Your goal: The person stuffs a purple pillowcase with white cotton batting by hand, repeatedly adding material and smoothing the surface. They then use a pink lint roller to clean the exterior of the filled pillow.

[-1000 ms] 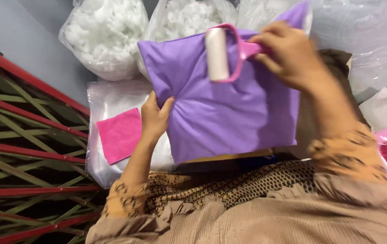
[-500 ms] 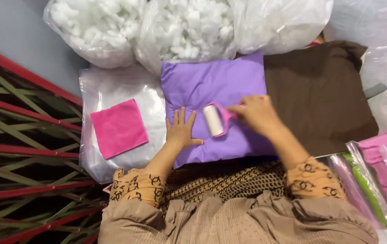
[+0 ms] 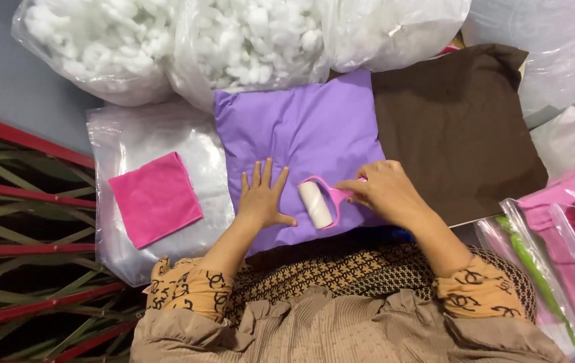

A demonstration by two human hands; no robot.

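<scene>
Right hand [image 3: 387,193]: fingers clenched around pink plastic handle of lint roller [image 3: 319,202], white roll down on purple fabric cushion [image 3: 301,134], near its front edge. Left hand [image 3: 263,195]: fingers released and splayed flat, palm pressing same cushion just beside the roll, thumb almost touching it. Nothing grasped on that side.

Cushion lies across the lap, back edge against clear plastic bags of white fibre stuffing [image 3: 186,40], right edge overlapping brown fabric cushion [image 3: 455,121].

Risks, judged from this layout:
- Thumb in the roller's path: sticky roll likely catches skin if stroke goes left.
- Roll sits close to cushion's near edge: stroke toward the body probably runs off onto patterned clothing [image 3: 341,269] and picks up fibres there.
- Soft filling under thin cover: too much downward force could bunch fabric and stall the roll; flat left palm seems the only anchor.
- Loose stuffing right behind: stray tufts may drift back onto the cover.
- Pink square cloth [image 3: 155,198] on clear plastic bag [image 3: 133,134] at left, well apart, low risk.
- Clear packets with pink contents [image 3: 563,235] at right near elbow: wide swing could knock them.
</scene>
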